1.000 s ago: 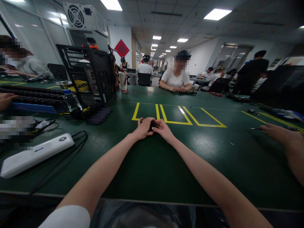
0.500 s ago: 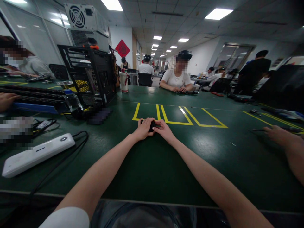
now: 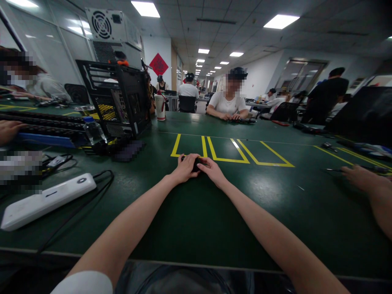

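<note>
My left hand (image 3: pixel 184 168) and my right hand (image 3: pixel 212 170) meet on the green table (image 3: pixel 196 220), just below a yellow taped outline (image 3: pixel 226 152). Between them they grip a small black object (image 3: pixel 196 163), mostly hidden by the fingers. Both hands have their fingers curled around it. I cannot make out what the object is.
A black open computer case (image 3: pixel 118 100) with a grey power supply (image 3: pixel 113 28) on top stands at the left. A white power strip (image 3: pixel 45 200) with cables lies front left. Another person's hand (image 3: pixel 361 179) rests at the right. A seated person (image 3: pixel 228 104) faces me across the table.
My hands stay in place on the small black object. The other person's hand at the right has drifted slightly further right and down.
</note>
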Demonstrator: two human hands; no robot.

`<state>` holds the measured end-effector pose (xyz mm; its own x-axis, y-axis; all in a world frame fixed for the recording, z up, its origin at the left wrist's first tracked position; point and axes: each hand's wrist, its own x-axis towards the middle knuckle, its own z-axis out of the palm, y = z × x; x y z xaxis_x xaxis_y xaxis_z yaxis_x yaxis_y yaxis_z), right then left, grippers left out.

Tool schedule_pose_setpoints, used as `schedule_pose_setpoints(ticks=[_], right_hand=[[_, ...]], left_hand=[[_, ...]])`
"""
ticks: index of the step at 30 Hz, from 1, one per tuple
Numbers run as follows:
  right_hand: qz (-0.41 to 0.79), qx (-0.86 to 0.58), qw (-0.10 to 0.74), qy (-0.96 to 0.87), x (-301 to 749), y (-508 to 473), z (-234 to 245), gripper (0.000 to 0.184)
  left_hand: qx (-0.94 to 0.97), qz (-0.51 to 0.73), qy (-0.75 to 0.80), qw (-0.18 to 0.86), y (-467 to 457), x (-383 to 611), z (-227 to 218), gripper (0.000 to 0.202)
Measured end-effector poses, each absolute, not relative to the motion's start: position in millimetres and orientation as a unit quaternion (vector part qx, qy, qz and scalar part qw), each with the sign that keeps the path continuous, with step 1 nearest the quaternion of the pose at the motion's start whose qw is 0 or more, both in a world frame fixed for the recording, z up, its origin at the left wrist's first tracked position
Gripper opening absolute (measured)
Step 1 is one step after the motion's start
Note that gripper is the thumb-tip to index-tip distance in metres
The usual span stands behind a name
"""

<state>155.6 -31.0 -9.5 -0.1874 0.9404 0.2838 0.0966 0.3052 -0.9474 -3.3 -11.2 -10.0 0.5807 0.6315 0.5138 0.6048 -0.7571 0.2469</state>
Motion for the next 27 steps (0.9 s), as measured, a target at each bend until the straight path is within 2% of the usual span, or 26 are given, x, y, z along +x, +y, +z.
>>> schedule_pose_setpoints(ticks=[4,10,16,21,27], right_hand=[[0.447,-0.368,0.505,-0.64,156.2,-30.1,-11.3,0.033],[0.42,-0.378,0.517,-0.643,155.0,-30.2,-9.9,0.024],[0.434,-0.388,0.505,-0.637,155.6,-27.7,-10.5,0.032],[0.48,-0.343,0.504,-0.631,157.5,-27.5,-12.4,0.036],[0.443,-0.375,0.513,-0.633,153.9,-32.6,-6.2,0.025]], left_hand=[[0.887,0.299,0.35,0.026,-11.8,-3.2,-9.5,0.054],[0.89,0.301,0.342,0.023,-13.7,-3.7,-7.9,0.051],[0.884,0.304,0.355,0.014,-13.5,-1.9,-9.9,0.053],[0.885,0.306,0.35,0.016,-14.4,-2.9,-9.4,0.053],[0.885,0.307,0.35,0.009,-13.7,-2.4,-10.1,0.052]])
